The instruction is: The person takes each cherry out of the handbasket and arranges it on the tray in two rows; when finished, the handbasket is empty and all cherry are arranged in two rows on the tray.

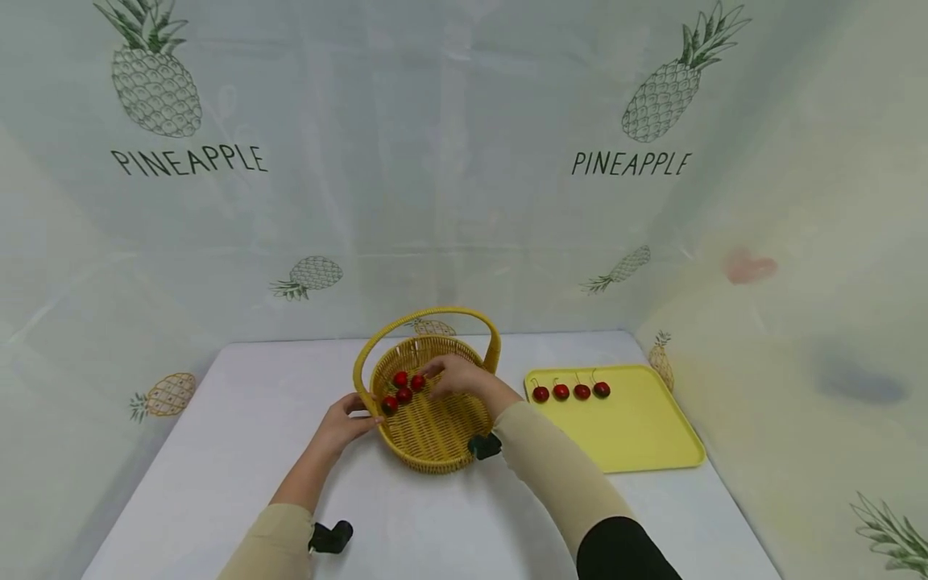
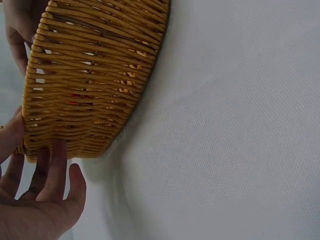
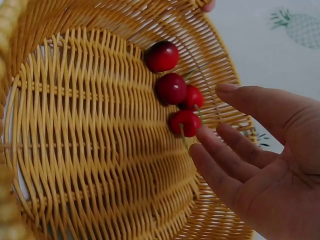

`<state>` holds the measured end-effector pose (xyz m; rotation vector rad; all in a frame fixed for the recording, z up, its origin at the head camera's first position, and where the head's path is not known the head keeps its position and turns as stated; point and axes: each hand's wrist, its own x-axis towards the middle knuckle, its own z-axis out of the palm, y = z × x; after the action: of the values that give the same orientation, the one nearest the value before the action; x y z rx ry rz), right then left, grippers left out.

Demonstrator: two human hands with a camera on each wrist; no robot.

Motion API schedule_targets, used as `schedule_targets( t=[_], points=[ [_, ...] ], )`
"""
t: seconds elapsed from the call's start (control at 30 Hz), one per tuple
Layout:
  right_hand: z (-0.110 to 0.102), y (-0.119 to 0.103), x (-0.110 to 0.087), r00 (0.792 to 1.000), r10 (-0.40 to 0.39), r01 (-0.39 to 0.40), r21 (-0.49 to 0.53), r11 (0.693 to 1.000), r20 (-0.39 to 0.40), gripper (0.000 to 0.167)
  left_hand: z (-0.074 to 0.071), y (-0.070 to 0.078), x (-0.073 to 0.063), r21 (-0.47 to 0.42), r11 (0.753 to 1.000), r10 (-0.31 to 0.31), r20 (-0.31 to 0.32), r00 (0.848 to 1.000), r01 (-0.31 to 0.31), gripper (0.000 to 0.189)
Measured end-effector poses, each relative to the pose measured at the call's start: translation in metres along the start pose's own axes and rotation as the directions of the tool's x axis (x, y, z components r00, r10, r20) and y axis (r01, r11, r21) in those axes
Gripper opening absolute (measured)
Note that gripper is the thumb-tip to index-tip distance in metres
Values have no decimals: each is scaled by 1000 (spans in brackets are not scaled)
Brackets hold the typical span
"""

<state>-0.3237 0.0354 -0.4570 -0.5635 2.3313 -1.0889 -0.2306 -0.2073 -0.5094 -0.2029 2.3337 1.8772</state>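
Beige sleeves (image 1: pixel 561 463), the right one meeting black at its upper end, stretch across a white tabletop (image 1: pixel 406 524) to a wicker basket (image 1: pixel 435 435), seen from my remote station. My left hand (image 1: pixel 345 424) pinches the basket's rim beside the foot of its arched handle (image 1: pixel 494 350); my right hand (image 3: pixel 275 185) hangs over the interior, thumb and fingers apart, gripping nothing I can see. Whether a fingertip touches the nearest of the red cherries (image 3: pixel 171 89), I cannot tell. Four lie clustered inside, toward the left; four more sit in a row near the far edge of a yellow tray (image 1: pixel 623 435) at right. I judge the fruit light, firm, slick and apt to roll or bruise: I would pinch gently around the middle, sparing the thin stem (image 3: pixel 184 137). The basket looks light yet stiff, best held by rim or handle.
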Motion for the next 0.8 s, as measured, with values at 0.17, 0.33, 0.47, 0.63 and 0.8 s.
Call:
schedule_targets(
  t=[0.17, 0.33, 0.47, 0.63, 0.8],
  points=[
    [7, 0, 6, 1000, 27, -27, -14, 1000, 3, 51, 0, -2, 0, -4, 1000, 6, -9, 1000, -6, 47],
    [11, 2, 13, 998, 59, -58, -21, 998, 16, 53, 1, -1, 0, -1, 1000, 19, -11, 1000, -19, 46],
    [14, 5, 18, 997, 72, -71, -22, 997, 25, 55, 1, -1, 1, -11, 1000, 16, -14, 1000, -17, 45],
    [16, 9, 25, 997, 77, -77, -15, 997, 31, 55, 2, -1, 2, -19, 1000, 8, -23, 1000, -9, 45],
    [17, 11, 30, 997, 76, -75, -31, 997, 28, 55, 2, -2, 1, -22, 1000, 10, -25, 1000, -11, 46]
  ],
)
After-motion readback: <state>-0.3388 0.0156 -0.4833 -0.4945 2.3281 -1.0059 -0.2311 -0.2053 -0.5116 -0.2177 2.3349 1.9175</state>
